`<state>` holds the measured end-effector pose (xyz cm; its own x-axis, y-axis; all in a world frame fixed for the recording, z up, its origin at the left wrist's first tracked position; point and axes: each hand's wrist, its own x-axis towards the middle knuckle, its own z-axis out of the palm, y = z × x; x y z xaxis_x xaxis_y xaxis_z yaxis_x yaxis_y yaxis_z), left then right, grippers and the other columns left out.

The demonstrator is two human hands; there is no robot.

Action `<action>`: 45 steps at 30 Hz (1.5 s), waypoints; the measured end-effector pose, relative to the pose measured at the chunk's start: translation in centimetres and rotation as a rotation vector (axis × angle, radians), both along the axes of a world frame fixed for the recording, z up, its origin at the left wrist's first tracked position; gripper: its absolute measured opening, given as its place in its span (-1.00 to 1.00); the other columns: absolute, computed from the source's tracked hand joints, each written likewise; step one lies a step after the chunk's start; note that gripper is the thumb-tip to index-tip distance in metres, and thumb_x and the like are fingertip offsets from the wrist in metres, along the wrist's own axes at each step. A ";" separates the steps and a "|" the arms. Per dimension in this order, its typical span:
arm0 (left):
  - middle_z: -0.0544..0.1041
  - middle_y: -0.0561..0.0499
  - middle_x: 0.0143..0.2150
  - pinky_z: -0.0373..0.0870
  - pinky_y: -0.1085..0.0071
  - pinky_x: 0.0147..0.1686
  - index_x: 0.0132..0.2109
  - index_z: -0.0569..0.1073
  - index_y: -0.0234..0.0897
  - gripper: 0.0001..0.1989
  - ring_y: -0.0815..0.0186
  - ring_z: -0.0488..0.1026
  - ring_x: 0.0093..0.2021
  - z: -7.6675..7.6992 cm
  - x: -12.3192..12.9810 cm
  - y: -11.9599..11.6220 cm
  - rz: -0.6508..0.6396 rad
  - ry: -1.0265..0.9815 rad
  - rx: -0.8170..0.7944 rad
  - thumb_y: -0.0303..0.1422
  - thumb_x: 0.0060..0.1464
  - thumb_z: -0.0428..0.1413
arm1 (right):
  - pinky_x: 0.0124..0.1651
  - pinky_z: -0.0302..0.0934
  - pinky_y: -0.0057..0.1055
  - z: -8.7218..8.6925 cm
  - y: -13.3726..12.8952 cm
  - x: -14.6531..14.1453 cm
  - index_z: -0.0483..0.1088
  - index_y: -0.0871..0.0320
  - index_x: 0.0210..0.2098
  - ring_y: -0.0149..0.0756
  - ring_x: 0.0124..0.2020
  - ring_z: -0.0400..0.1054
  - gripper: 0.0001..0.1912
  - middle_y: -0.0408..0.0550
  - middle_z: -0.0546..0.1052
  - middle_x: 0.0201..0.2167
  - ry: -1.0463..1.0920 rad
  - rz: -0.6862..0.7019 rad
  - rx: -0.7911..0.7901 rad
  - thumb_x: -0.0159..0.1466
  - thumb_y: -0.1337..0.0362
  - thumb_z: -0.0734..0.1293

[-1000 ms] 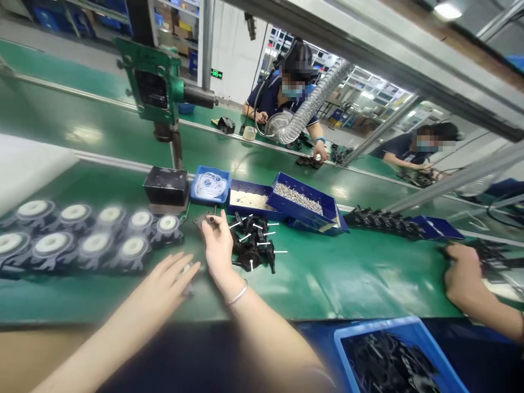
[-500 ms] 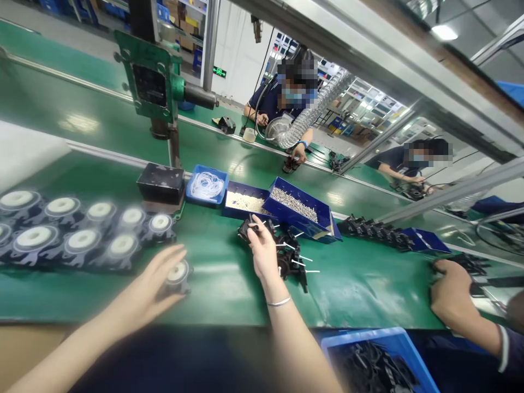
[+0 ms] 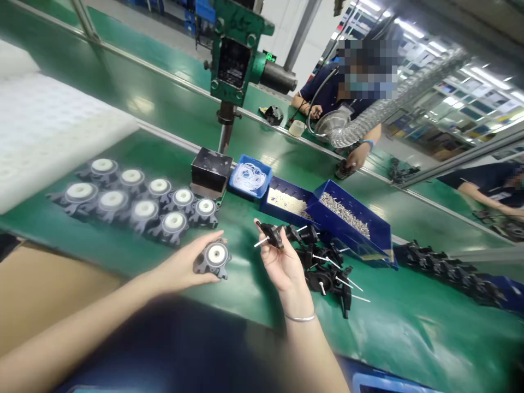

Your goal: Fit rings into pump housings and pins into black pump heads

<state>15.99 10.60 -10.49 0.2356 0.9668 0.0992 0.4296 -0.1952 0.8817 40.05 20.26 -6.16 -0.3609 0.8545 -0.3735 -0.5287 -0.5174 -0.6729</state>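
Note:
My left hand [image 3: 186, 265] has its thumb and fingers closed around the sides of a black housing with a white round gear-like disc [image 3: 216, 254], low over the green bench. In my right hand [image 3: 282, 267], a black plastic part with a white pin [image 3: 271, 234] is pinched between thumb and fingers, raised off the bench. Beyond and to the right of that hand lie several similar black parts with white pins [image 3: 321, 281] in a heap. Rows of more black housings with white discs [image 3: 145, 209] stand to the left.
At the back are a black block [image 3: 211, 170], a blue tray of clear tubing rings [image 3: 250, 177], a blue bin of small pale pieces [image 3: 286, 202] and a blue bin of metal pins [image 3: 347, 215]. A green press [image 3: 233, 60] rises behind. Co-workers sit across the bench.
My left hand has closed around the single housing. My right hand has lifted a black part with its white pin from the heap. The view has swung left.

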 end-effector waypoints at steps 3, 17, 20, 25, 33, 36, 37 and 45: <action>0.30 -0.25 0.33 0.24 0.11 0.31 0.39 0.05 -0.23 -0.12 0.06 0.27 0.33 -0.4 0.1 0.0 0.024 -0.002 0.003 -0.20 0.05 0.31 | -0.53 0.36 -0.61 0.6 -0.7 -1.3 0.50 0.11 -0.27 -0.33 -0.28 0.54 -0.75 0.04 0.53 0.08 -0.120 0.053 0.115 0.16 0.10 0.51; 0.28 -0.23 0.34 0.34 0.17 0.24 0.37 0.04 -0.21 -0.08 0.07 0.32 0.30 -0.9 0.2 0.3 0.018 -0.102 0.053 -0.19 -0.01 0.34 | -0.73 0.09 -0.63 1.5 -2.8 -6.2 0.50 0.11 -0.34 -0.47 -0.46 0.33 -0.80 0.01 0.36 0.20 -0.512 0.220 0.428 0.14 0.16 0.52; 0.28 -0.24 0.33 0.34 0.16 0.23 0.38 0.04 -0.21 -0.08 0.05 0.33 0.29 -0.8 0.2 0.3 0.019 -0.115 0.048 -0.20 -0.01 0.34 | -0.57 0.29 -0.51 1.2 -3.0 -6.1 0.52 0.09 -0.31 -0.28 -0.28 0.43 -0.83 0.04 0.37 0.18 -0.586 0.209 0.532 0.17 0.16 0.50; 0.24 -0.24 0.37 0.31 0.15 0.25 0.41 0.00 -0.18 -0.03 0.04 0.28 0.32 -0.8 0.1 0.4 0.007 -0.132 0.025 -0.22 -0.01 0.35 | 0.19 0.24 -0.01 1.4 -3.8 -5.6 0.55 0.02 -0.26 0.02 0.24 0.21 -0.91 0.07 0.38 0.09 -0.832 0.195 0.983 0.22 0.23 0.47; 0.35 -0.20 0.28 0.31 0.23 0.24 0.31 0.18 -0.18 -0.24 0.11 0.34 0.28 -0.9 0.0 0.6 -0.047 -0.192 0.145 -0.30 0.04 0.33 | 0.21 0.17 0.01 -0.4 -4.1 -5.7 0.31 0.08 -0.34 -0.04 0.16 0.25 -0.80 0.04 0.32 0.01 -1.036 0.228 1.065 0.27 0.20 0.43; 0.41 -0.21 0.20 0.32 0.26 0.23 0.19 0.32 -0.23 -0.40 0.12 0.36 0.25 -1.2 0.1 0.7 -0.055 -0.206 0.205 -0.32 0.04 0.33 | 0.21 0.18 -0.02 -0.8 -4.3 -5.7 0.26 0.10 -0.39 -0.06 0.17 0.27 -0.78 0.04 0.26 0.03 -1.004 0.241 1.056 0.30 0.24 0.39; 0.42 -0.21 0.19 0.32 0.27 0.22 0.18 0.33 -0.25 -0.41 0.12 0.36 0.24 -1.3 0.2 0.8 -0.053 -0.215 0.220 -0.33 0.03 0.34 | 0.22 0.17 -0.02 -0.8 -4.3 -5.7 0.26 0.10 -0.39 -0.06 0.18 0.26 -0.78 0.04 0.25 0.04 -1.007 0.250 1.053 0.30 0.24 0.39; 0.46 -0.19 0.12 0.37 0.28 0.15 0.11 0.35 -0.29 -0.41 0.11 0.41 0.19 -1.3 0.2 1.0 -0.040 -0.212 0.184 -0.35 -0.04 0.39 | 0.22 0.18 -0.03 -1.2 -4.2 -5.7 0.25 0.10 -0.38 -0.07 0.19 0.26 -0.79 0.04 0.24 0.04 -1.035 0.282 1.091 0.30 0.25 0.38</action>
